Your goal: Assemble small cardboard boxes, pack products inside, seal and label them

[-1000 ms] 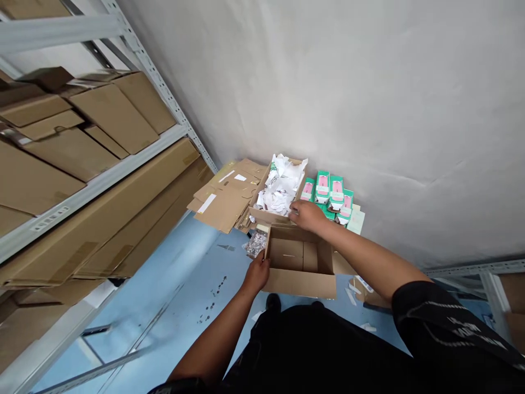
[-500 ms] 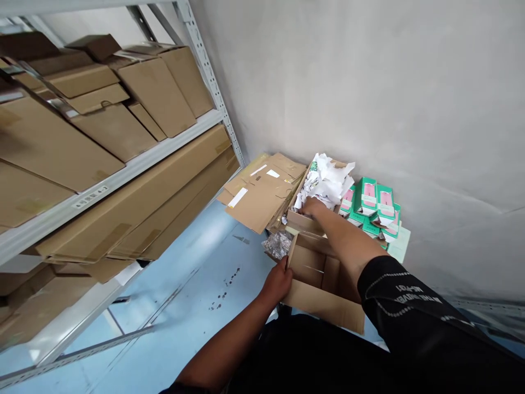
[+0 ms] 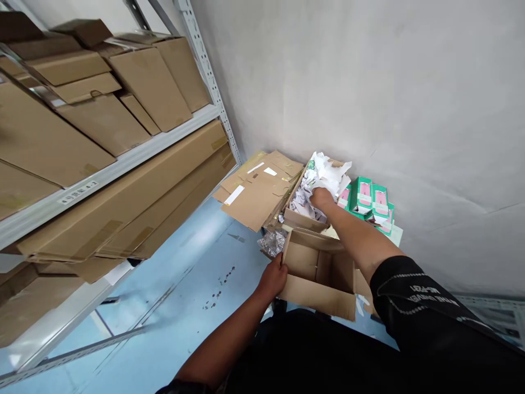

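Observation:
An open brown cardboard box [image 3: 318, 295] stands on the blue floor in front of me. My left hand [image 3: 274, 278] grips its near left corner. Behind it, a second carton [image 3: 301, 220] against the wall is heaped with crumpled white paper [image 3: 328, 171]. My right hand [image 3: 321, 198] is stretched over the open box and closed into that paper heap. Green and pink retail boxes [image 3: 371, 201] are piled just right of the paper carton.
Flattened cardboard sheets [image 3: 256, 189] lie stacked left of the paper carton. A crumpled silvery wrapper [image 3: 273, 242] sits by the open box's far left corner. A metal shelving rack [image 3: 123, 158] loaded with brown cartons fills the left side. A grey wall [image 3: 369, 82] stands behind.
My right hand has moved from the paper carton's front edge up into the white paper heap. My left hand has stayed on the open box's corner. The view shifted slightly.

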A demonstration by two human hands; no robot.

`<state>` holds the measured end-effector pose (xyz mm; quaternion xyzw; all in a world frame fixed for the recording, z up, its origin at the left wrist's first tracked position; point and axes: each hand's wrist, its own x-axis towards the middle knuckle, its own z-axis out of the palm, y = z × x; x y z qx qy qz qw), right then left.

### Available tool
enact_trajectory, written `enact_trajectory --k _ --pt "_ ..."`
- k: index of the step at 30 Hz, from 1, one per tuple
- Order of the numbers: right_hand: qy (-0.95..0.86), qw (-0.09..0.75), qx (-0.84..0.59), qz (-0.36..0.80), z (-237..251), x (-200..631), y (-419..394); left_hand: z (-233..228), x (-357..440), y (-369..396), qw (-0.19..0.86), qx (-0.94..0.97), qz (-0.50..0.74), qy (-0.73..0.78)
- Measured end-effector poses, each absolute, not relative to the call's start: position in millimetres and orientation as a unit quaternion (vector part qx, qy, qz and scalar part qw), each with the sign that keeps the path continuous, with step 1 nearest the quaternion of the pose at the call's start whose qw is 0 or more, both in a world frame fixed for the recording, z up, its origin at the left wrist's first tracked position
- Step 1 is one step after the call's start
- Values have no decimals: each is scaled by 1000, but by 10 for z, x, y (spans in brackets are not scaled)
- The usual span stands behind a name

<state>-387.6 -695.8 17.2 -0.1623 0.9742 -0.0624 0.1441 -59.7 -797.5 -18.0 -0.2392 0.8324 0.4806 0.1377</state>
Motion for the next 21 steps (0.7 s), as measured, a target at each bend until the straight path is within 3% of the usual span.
enact_trajectory --k 10,21 --pt "971 56 -133 -190 1014 -3800 -6162 -102 -877 -7789 133 -204 463 852" --pt "930 111 -159 -313 1204 -3478 -6100 -30 -1004 -7697 114 -203 471 851"
